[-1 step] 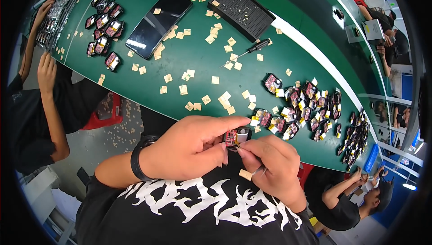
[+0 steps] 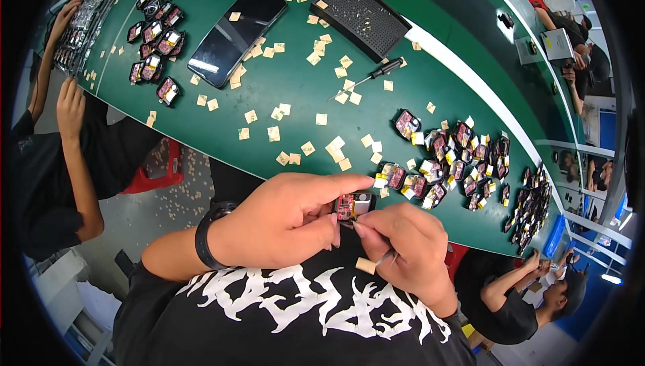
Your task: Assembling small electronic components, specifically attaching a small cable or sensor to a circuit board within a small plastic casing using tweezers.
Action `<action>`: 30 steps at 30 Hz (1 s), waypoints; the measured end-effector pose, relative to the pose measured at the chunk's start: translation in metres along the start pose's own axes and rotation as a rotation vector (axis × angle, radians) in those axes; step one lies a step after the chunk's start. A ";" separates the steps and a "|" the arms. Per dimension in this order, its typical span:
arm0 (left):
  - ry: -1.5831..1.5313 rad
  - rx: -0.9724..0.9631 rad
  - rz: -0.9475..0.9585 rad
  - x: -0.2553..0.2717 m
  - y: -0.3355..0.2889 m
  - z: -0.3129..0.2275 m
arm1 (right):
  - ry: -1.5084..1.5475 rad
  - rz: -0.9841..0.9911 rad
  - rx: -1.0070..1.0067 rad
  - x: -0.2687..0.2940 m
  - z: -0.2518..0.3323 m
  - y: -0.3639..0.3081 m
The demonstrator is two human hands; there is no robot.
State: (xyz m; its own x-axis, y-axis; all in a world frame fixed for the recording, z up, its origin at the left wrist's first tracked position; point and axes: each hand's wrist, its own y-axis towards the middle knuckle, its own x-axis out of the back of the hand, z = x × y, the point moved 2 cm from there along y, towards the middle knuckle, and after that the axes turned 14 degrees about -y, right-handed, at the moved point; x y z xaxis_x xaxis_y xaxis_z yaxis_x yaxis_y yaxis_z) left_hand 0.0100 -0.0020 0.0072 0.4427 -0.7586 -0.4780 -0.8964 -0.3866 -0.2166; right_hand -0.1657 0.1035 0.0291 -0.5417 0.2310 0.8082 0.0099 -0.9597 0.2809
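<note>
1. Green matting covers the long workbench at which a person in a black printed shirt works, both hands raised just off its near edge.
2. The left hand pinches a small red-and-black electronic module between thumb and fingertips, fingers closed tight on it; a dark watch sits on that wrist.
3. The right hand meets the module from the other side, its fingers curled together around a slim tool and a small tan sticker; the tool's tip is hidden, so exactly where it touches cannot be told.
4. Risk, as judged from here: the module is held over the lap rather than over the mat, so a slipped pinch would likely send it to the floor; a push from the tool could also skid across the board.
5. Tan stickers lie scattered over the mat, easy to brush off with a sleeve.
6. A heap of like modules lies close ahead on the right, leaving little free mat there; the open stretch is ahead-left, before the dark phone-like slab, the screwdriver and the black perforated tray.
7. Other workers' arms hem in the left end of the bench.
</note>
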 end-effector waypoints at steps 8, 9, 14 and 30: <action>-0.209 0.076 0.091 -0.002 -0.001 0.003 | 0.094 -0.089 0.050 -0.002 -0.002 -0.002; -0.209 0.076 0.090 -0.002 -0.001 0.003 | 0.095 -0.089 0.051 -0.003 -0.002 -0.002; -0.259 0.111 0.109 -0.003 -0.001 0.007 | 0.161 -0.078 -0.037 -0.004 -0.001 -0.003; -0.116 0.100 0.058 -0.002 -0.004 0.002 | -0.126 0.104 0.073 0.038 0.004 -0.012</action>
State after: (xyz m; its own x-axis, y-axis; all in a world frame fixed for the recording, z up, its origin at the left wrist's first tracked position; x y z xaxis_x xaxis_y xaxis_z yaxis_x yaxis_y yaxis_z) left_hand 0.0128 0.0020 0.0074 0.3898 -0.7101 -0.5864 -0.9207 -0.2855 -0.2663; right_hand -0.1830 0.1244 0.0585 -0.4251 0.1535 0.8920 0.1241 -0.9663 0.2254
